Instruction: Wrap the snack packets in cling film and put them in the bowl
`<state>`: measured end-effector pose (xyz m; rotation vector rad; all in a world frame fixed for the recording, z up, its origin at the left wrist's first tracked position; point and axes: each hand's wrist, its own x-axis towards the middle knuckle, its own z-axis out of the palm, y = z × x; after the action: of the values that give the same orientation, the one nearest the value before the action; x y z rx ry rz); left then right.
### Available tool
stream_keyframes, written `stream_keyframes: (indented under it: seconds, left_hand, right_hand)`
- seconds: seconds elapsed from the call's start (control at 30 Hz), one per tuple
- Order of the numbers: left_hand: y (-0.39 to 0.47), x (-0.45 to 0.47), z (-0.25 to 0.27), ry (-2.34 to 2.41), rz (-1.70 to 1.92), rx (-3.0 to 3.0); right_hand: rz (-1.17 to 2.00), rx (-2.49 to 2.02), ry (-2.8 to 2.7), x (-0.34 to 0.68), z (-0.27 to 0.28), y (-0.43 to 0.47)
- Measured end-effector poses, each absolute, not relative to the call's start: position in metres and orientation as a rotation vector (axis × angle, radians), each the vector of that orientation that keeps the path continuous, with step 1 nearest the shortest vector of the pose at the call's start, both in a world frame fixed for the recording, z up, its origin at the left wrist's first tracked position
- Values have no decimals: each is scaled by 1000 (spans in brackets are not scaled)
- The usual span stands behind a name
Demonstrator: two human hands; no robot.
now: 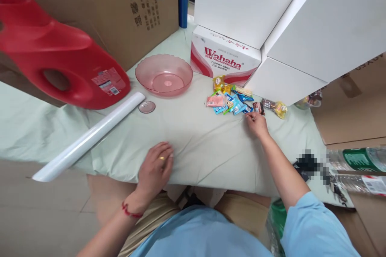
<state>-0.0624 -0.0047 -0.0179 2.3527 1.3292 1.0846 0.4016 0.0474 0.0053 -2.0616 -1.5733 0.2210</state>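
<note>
My right hand (257, 123) reaches to the right end of a loose pile of small wrapped snacks. Its fingers pinch the edge of a small dark blue snack packet (247, 108), which the fingertips partly cover. Beside it are light blue packets (238, 105), a pink packet (215, 101) and yellow packets (218, 83). Just right of my fingers lie a brown packet (258, 107) and a yellow-wrapped snack (280, 109). My left hand (156, 166) rests on the cloth near the front edge, fingers lying down and slightly bent, holding nothing.
A pink clear bowl (141, 78) stands at the back, with a round lid-like disc (147, 107) before it. A white roll (90, 138) and a big red jug (72, 60) are left. White boxes (229, 54) rise behind the snacks; plastic bottles (358, 160) lie right.
</note>
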Motion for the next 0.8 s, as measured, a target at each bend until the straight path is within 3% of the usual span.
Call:
stream_keyframes:
  seconds: [0.2,0.37,0.5,0.57,0.8]
  left_hand:
    - [17,-130,12,1944,1308,2240]
    - [29,-174,44,2500,913,2002]
    - [39,-191,54,2381,205,1753]
    - [43,-197,54,2362,66,1720]
    - [25,-201,61,2180,243,1667]
  right_hand:
    - [69,-1982,-1717,402,-12,13]
    - [-131,-1904,-1783,392,-29,-11]
    - [-205,-1884,-1834,394,-35,-13]
    - [-215,-1879,-1840,396,-37,-10]
    - [-83,-1934,-1540,377,-20,-15]
